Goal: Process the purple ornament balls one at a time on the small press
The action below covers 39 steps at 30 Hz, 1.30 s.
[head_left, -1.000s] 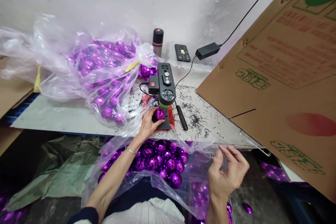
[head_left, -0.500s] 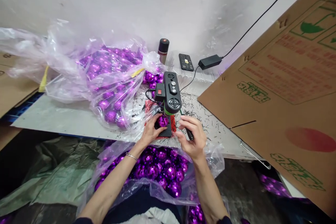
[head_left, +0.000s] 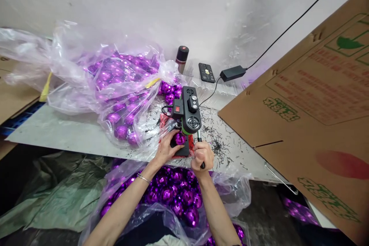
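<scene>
A shiny purple mirrored ball (head_left: 180,138) sits under the head of a small black bench press (head_left: 191,109) with a red switch. My left hand (head_left: 166,148) pinches this ball between thumb and fingers, just above the black base plate (head_left: 183,151). My right hand (head_left: 203,156) is wrapped round the black grip of the press's lever (head_left: 199,138), with the grip's end showing below the fist. Below the table edge, an open clear plastic bag (head_left: 230,190) holds many more purple balls (head_left: 167,196) in front of me.
A tied clear bag of purple balls (head_left: 121,132) lies on the table's left. Behind the press stand a dark-capped can (head_left: 182,58), a phone (head_left: 206,73) and a power adapter (head_left: 233,73). Black scraps (head_left: 219,148) litter the tabletop. A large cardboard box (head_left: 305,130) leans in from the right.
My right hand has gone from loose, spread fingers beside the lever to a closed grip on it, moving left and slightly down. My left hand still holds the ball under the press.
</scene>
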Motion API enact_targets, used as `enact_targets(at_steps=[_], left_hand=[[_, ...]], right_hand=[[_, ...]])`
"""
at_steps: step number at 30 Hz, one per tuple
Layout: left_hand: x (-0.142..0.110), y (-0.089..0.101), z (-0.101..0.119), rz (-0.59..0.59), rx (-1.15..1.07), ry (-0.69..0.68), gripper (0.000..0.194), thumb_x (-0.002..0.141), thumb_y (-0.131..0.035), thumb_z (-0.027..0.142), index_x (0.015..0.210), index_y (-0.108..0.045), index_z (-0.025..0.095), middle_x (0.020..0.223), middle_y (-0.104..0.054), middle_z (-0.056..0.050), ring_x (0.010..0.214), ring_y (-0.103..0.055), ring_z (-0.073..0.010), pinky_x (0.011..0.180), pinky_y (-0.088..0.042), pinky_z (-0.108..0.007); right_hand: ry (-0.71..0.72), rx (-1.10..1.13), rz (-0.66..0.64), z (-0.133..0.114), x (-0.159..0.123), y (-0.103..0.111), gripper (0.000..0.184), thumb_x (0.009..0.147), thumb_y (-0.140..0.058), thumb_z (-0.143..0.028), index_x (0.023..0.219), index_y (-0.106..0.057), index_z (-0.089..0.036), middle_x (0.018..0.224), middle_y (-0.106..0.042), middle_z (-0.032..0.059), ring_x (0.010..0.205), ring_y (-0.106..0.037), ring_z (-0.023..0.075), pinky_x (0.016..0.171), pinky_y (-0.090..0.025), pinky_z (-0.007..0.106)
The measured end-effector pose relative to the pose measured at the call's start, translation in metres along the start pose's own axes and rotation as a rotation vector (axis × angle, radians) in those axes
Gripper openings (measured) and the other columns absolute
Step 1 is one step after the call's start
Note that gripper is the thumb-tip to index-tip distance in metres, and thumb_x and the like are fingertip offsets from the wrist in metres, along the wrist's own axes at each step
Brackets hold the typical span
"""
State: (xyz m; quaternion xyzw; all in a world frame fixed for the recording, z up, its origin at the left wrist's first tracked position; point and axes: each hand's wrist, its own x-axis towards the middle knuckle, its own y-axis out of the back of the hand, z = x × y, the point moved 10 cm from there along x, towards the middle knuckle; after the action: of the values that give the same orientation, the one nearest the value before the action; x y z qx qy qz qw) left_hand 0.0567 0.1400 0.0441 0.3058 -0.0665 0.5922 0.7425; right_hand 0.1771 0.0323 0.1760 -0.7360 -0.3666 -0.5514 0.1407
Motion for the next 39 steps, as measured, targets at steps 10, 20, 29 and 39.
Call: enact_targets(at_steps=[10,20,29,39], left_hand=[[0.0,-0.002,-0.004,-0.012,0.006,0.033,0.057,0.086,-0.081,0.036,0.137,-0.059,0.021,0.134,-0.071,-0.014,0.125,-0.069,-0.0311,0.107,-0.056,-0.05],[0.002,-0.003,-0.005,-0.013,-0.025,0.037,0.057,0.086,-0.081,0.034,0.136,-0.06,0.019,0.133,-0.071,-0.015,0.124,-0.069,-0.0312,0.107,-0.055,-0.049],[0.007,-0.006,-0.006,-0.021,-0.047,0.054,0.058,0.084,-0.082,0.032,0.136,-0.058,0.02,0.134,-0.07,-0.015,0.127,-0.067,-0.0323,0.109,-0.054,-0.052],[-0.051,0.017,0.017,-0.056,0.036,-0.04,0.068,0.09,-0.073,0.035,0.151,-0.047,0.021,0.154,-0.054,-0.019,0.146,-0.051,-0.0368,0.119,-0.046,-0.059]], right_hand=[[-0.056,0.001,0.024,0.009,-0.014,0.001,0.034,0.105,-0.036,-0.023,0.074,-0.048,-0.023,0.07,-0.056,-0.0001,0.062,-0.053,0.0142,0.068,-0.049,0.034],[-0.037,-0.002,0.056,0.009,-0.016,-0.002,0.034,0.106,-0.034,-0.024,0.075,-0.046,-0.024,0.072,-0.056,-0.0012,0.064,-0.056,0.0138,0.071,-0.051,0.034],[-0.091,0.047,0.03,-0.005,0.016,0.003,0.035,0.105,-0.039,-0.018,0.07,-0.046,-0.023,0.069,-0.053,-0.0018,0.063,-0.054,0.0128,0.058,-0.043,0.027],[-0.327,0.105,0.051,0.003,0.038,0.009,0.039,0.105,-0.046,-0.023,0.065,-0.049,-0.021,0.064,-0.052,-0.0013,0.064,-0.055,0.0139,0.06,-0.041,0.03]])
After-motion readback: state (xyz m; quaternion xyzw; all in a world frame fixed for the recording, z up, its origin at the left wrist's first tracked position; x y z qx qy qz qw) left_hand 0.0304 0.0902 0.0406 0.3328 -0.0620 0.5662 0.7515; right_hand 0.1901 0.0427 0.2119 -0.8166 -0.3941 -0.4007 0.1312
